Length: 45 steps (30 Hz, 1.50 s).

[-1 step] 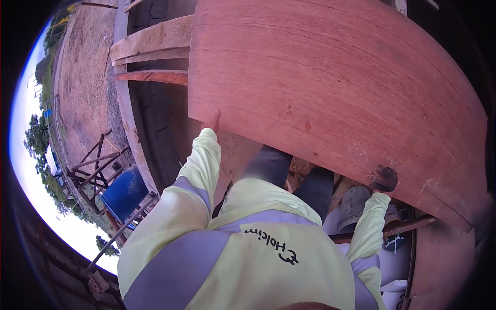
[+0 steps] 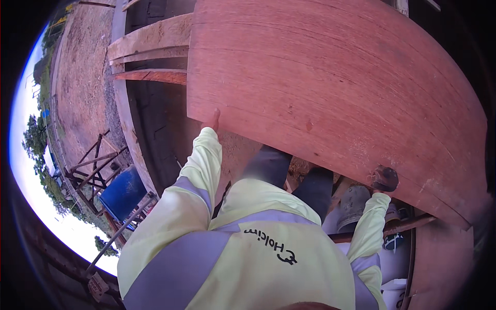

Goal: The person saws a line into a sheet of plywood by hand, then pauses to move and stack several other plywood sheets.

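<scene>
A large reddish plywood sheet [image 2: 310, 77] lies in front of me, its near edge running across at waist height. My left hand [image 2: 213, 121] grips that edge near the left corner, thumb on top and the other fingers hidden beneath. At the right part of the edge, my right hand [image 2: 374, 178] is closed round a small dark rounded object [image 2: 386, 179], resting on the sheet; its kind cannot be made out.
Wooden boards [image 2: 155, 40] stick out left of the sheet, over a dark block-walled gap. A blue container [image 2: 123, 192] and a wooden frame [image 2: 93, 163] stand farther left. Buckets [image 2: 354, 206] sit below the sheet, by a wooden pole [image 2: 408, 226].
</scene>
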{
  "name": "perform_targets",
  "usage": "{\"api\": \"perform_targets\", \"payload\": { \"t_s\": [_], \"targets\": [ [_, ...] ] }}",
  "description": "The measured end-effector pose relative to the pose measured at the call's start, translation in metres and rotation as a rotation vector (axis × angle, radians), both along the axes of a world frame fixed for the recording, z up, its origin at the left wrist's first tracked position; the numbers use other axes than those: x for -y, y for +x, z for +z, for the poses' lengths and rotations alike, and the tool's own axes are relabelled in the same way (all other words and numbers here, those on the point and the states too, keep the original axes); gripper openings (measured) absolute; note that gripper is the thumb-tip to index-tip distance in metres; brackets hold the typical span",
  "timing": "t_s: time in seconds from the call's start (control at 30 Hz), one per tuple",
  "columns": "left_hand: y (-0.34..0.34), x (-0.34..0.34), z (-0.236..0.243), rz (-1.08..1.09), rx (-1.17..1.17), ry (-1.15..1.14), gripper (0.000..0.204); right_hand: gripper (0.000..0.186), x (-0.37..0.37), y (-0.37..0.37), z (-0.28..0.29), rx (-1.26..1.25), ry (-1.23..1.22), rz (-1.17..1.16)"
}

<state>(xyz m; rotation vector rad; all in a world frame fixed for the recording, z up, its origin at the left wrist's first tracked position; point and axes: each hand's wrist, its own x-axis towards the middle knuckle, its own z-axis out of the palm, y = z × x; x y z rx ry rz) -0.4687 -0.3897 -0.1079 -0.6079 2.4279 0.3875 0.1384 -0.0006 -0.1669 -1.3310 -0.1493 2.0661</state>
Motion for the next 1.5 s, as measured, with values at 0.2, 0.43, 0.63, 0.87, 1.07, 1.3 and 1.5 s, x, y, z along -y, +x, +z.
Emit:
{"api": "perform_targets", "payload": {
  "t_s": [0.2, 0.43, 0.63, 0.87, 1.07, 1.3, 1.5],
  "targets": [
    [0.012, 0.003, -0.016, 0.625, -0.128, 0.678, 0.076, 0.055, -0.011, -0.017, 0.012, 0.325, -0.095, -0.112],
    [-0.031, 0.044, 0.023, 0.568, 0.042, 0.736, 0.064, 0.056, 0.012, -0.044, 0.041, 0.480, -0.092, -0.105],
    [-0.101, 0.095, 0.007, 0.479, 0.182, 0.751, 0.060, 0.057, 0.068, -0.097, 0.050, 0.774, -0.168, -0.195],
    [-0.135, 0.102, 0.031, 0.410, 0.288, 0.626, 0.054, 0.054, 0.113, -0.112, 0.007, 0.526, -0.239, -0.367],
    [-0.080, -0.001, 0.100, -1.246, 0.076, -0.194, 0.051, 0.062, 0.117, -0.118, 0.008, 0.472, -0.150, -0.346],
    [0.177, -0.249, 0.127, -1.902, 0.046, 0.958, 0.075, 0.056, 0.120, -0.096, -0.040, 0.494, -0.070, -0.447],
    [0.257, -0.311, 0.094, -1.958, 0.479, 0.433, 0.036, 0.095, 0.116, -0.104, -0.024, 0.997, -0.345, -0.141]
  ]
}}
